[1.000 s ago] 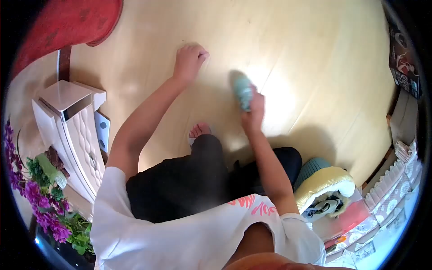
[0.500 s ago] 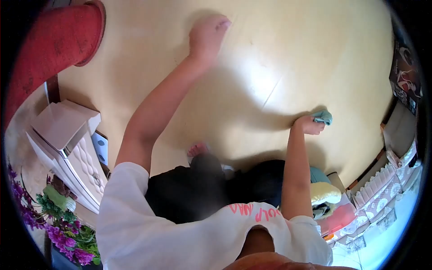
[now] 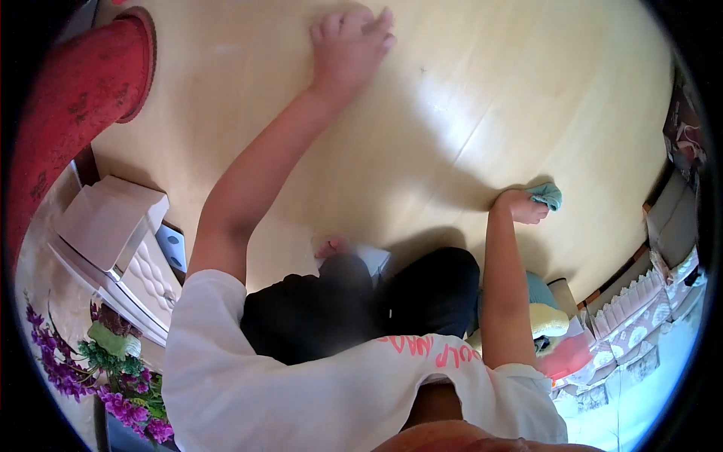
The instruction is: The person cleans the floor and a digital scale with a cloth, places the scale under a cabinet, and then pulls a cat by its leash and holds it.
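Observation:
My left hand point(image 3: 350, 49) is at the top of the view, low over or on the pale wooden floor point(image 3: 452, 98), its fingers bent and spread apart. No object shows in it, though its palm side is hidden. To the right, my right hand point(image 3: 521, 206) is closed around a teal cloth point(image 3: 547, 196), which sticks out past the fingers near the floor. Both arms reach forward from a white shirt point(image 3: 301, 399), and my dark-clothed legs point(image 3: 429, 290) are folded below.
At the left are a red fabric-covered piece point(image 3: 83, 98), a cream padded piece of furniture point(image 3: 147, 286) and purple flowers point(image 3: 124, 407). A yellow fluffy item point(image 3: 548, 320) lies beside my right arm. The bed with a frilled cover point(image 3: 629, 309) stands at the right.
My left hand has gone from curled to spread fingers and turned slightly. The right hand still grips the cloth in nearly the same place. The view has shifted a little.

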The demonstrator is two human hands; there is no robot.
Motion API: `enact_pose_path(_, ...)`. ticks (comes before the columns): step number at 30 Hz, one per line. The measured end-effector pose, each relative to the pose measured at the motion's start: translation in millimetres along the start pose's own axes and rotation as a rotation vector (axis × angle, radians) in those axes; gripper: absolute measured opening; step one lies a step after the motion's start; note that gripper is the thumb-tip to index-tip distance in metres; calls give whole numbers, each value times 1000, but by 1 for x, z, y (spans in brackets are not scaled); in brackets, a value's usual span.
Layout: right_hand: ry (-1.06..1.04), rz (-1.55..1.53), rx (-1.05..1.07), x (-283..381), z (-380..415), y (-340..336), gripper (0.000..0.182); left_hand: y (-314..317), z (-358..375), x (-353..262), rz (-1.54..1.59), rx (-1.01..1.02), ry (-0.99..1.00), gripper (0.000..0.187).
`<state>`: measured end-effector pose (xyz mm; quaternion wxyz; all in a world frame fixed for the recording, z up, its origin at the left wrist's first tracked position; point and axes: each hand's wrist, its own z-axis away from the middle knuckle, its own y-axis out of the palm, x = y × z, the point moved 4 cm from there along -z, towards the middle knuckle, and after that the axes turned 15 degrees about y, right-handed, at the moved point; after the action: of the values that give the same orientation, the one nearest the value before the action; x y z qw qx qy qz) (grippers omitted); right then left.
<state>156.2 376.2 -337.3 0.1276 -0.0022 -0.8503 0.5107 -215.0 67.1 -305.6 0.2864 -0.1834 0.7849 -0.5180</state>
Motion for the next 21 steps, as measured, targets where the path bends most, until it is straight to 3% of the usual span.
enact_pose_path(5,36,11,17,5,0,-4,20,9,11,-48,82,2,241,39)
enact_pose_path(8,0,-5,-13,6,5,-2,23,12,32,-66,56,-32,419,30)
enact_pose_path(11,-68,6,13,11,5,-13,23,-3,34,-65,236,-169,407,7)
enact_pose_path(14,-150,-57,75,34,-5,-17,15,-14,39,-56,336,-243,209,5)
enact_pose_path(17,-253,-307,152,92,-15,-3,12,-24,64,-42,485,-207,-156,10)
enact_pose_path(18,-340,-332,247,122,-17,7,9,-30,75,-38,540,-180,-283,11)
enact_pose_path(19,-269,-510,363,162,-11,11,12,-39,85,-34,612,-112,-397,14)
enact_pose_path(20,-470,-551,420,196,-2,14,10,-51,94,-31,683,-43,-508,17)
enact_pose_path(21,-358,-713,541,224,10,33,15,-57,105,-26,754,28,-617,21)
